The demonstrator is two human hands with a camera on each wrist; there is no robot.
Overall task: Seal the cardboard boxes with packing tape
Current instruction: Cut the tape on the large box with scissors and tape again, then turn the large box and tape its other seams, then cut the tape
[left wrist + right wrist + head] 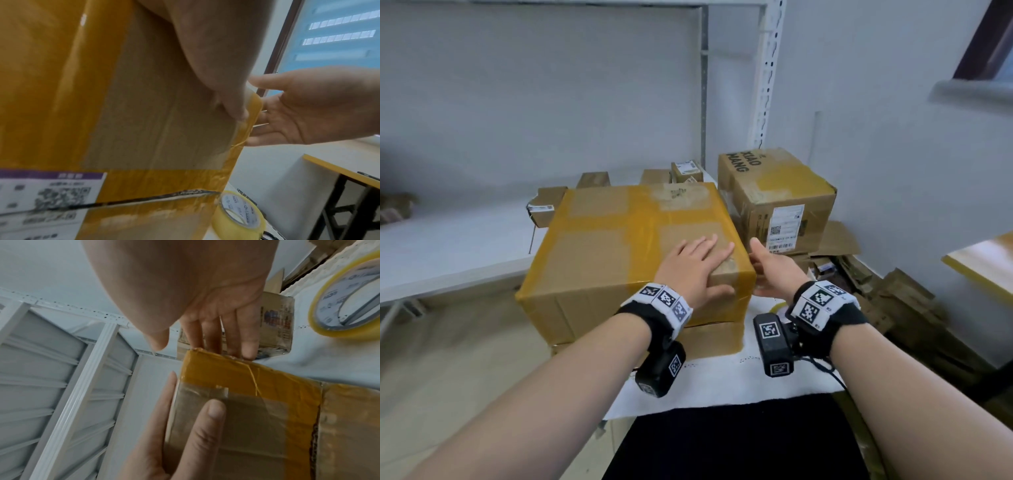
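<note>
Big cardboard box (pixel 626 246) sits closed on the white table (pixel 715 380), stacked on a flatter box (pixel 709 337) near the table's front edge, its contents hidden. Yellow tape bands cross its top and wrap its edges; its long axis runs left to right, slightly skewed. Left hand (pixel 697 265) lies flat on the top's near right corner, fingers straight, thumb down the front face. Right hand (pixel 774 270) is open at the box's right side, fingers extended, probably touching the taped edge, though the view is blurred. The tape roll (pixel 239 214) stands on the table just beside the lower box's right corner. A second taped box (pixel 777 202) stands toward the back right.
</note>
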